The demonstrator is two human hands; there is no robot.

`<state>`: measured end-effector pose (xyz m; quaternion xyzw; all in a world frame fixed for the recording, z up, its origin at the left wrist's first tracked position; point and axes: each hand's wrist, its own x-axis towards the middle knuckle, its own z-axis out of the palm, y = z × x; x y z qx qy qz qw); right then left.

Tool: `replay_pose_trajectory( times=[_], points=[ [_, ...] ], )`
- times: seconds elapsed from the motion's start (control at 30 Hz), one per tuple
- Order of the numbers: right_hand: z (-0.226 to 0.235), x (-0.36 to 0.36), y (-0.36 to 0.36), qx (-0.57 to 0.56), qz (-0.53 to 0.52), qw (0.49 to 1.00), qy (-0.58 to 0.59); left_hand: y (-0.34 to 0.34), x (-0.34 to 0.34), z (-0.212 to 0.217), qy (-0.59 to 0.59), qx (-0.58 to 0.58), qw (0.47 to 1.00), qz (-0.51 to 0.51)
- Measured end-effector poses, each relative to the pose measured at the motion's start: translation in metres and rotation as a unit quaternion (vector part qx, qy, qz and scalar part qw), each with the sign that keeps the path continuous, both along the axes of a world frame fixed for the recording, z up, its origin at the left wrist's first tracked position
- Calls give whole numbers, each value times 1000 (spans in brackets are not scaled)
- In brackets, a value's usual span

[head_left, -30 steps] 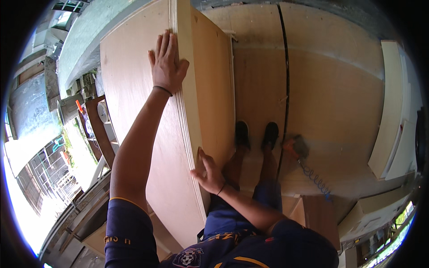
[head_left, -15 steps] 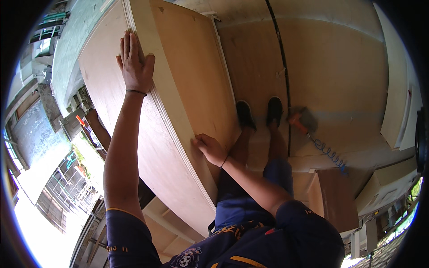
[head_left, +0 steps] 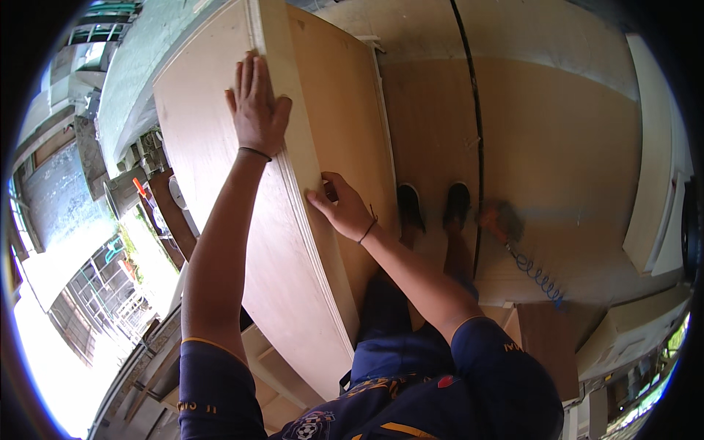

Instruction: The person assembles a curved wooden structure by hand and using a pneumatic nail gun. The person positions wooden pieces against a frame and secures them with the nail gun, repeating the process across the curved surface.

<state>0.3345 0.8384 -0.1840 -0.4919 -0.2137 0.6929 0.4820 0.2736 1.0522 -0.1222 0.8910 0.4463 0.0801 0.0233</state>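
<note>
Closest to me, the person's right hand (head_left: 346, 209) had just slid farther from the body along the wooden piece (head_left: 216, 139), leaving the lower stretch of its pale edge strip (head_left: 299, 147) bare. Its fingers were half curled, thumb and forefinger parted at the strip; I saw nothing gripped between them, and how firmly they pressed I couldn't tell.

Beyond it, the left hand (head_left: 262, 121) had kept its place, spread flat over the layered corner, fingers straight and pointing away from the body, thumb out to the side, steadying at most and not closed around anything. So the gap between the two hands had narrowed, and I judged that the left served as the fixed rest while the right travelled, both now minding the far part of the edge.

The piece itself stood in front of the person, a little to the left, its broad pale side facing left and its browner face toward the legs.

Past it, dark shoes (head_left: 457, 205) stood on the floor, just left of a black line (head_left: 475, 110). Right of that lay a blurred orange tool (head_left: 500, 220) by a coiled blue hose (head_left: 539, 275). Farther off, pale boards (head_left: 647, 161) stood at the right.
</note>
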Motion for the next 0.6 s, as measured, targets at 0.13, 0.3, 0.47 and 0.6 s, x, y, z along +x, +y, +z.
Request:
replay_pose_trajectory(
  times=[0.13, 0.3, 0.47, 0.6],
  points=[
    [-3, -17, -7, 101, -48, 979, -170, -7, 7, 0, 7, -15, 1000, 17],
    [16, -1, -4, 49, 47, 989, -131, -13, 12, 8, -6, -32, 998, 44],
    [17, 0, -12, 34, 66, 988, -134, -7, 19, 12, -30, -48, 997, 59],
    [20, 2, -19, 54, 71, 988, -126, 25, 22, 6, -52, -37, 997, 48]
  ],
)
